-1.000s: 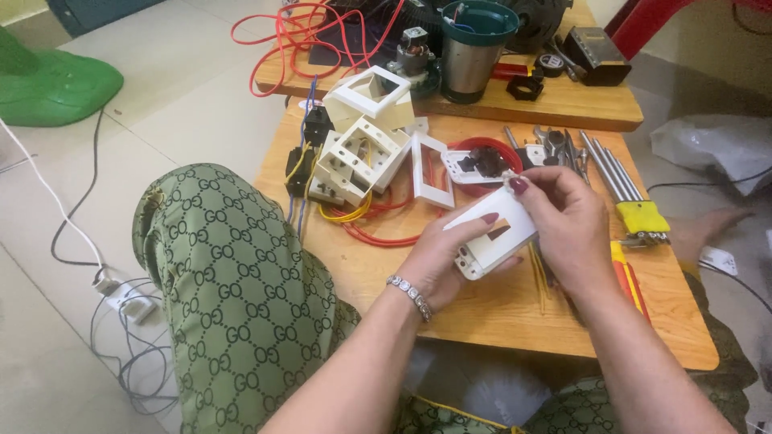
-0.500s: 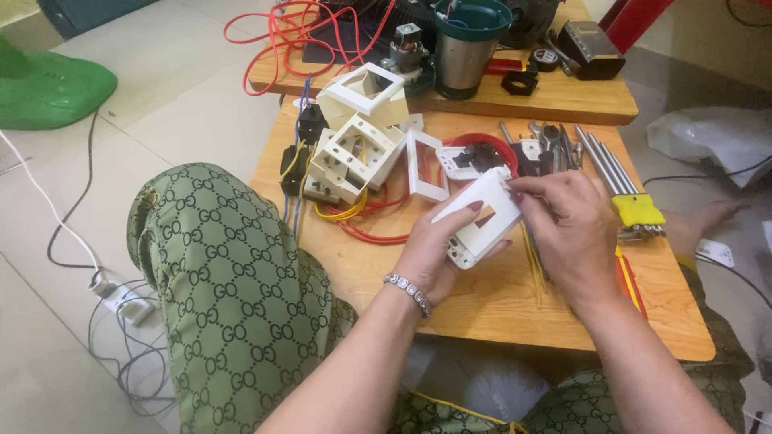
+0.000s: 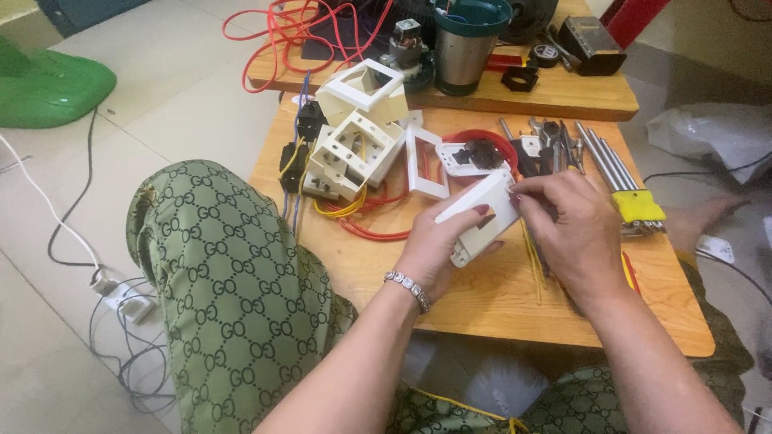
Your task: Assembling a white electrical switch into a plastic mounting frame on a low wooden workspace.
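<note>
A low wooden table (image 3: 498, 305) fills the middle of the view, with a second wooden board (image 3: 563, 95) butted against its far edge, and a knee in green patterned trousers (image 3: 233, 281) pressed up to its left side. On the floor at far left sits a green plastic base (image 3: 48, 84), and a loose tangle of red wire (image 3: 297, 28) sprawls over the far board beside a steel cup with a teal rim (image 3: 466, 40). Near the table's left end is a heap of white plastic switch boxes (image 3: 358, 133), with yellow and red wires trailing from under them, and a white frame (image 3: 426, 161) stands on edge just beside the heap. To the right lie a bundle of metal rods with a yellow band (image 3: 627, 189) and a small pile of tools. Over the table's centre the left hand (image 3: 442, 241), with a bracelet on the wrist, is curled closed around a white plastic switch plate (image 3: 478, 213), gripping it from below with the thumb on top and holding it tilted above the wood. The right hand (image 3: 571, 229) is bent over the plate's right end, fingertips pinched together against that edge; whether it grips anything else there cannot be told.
</note>
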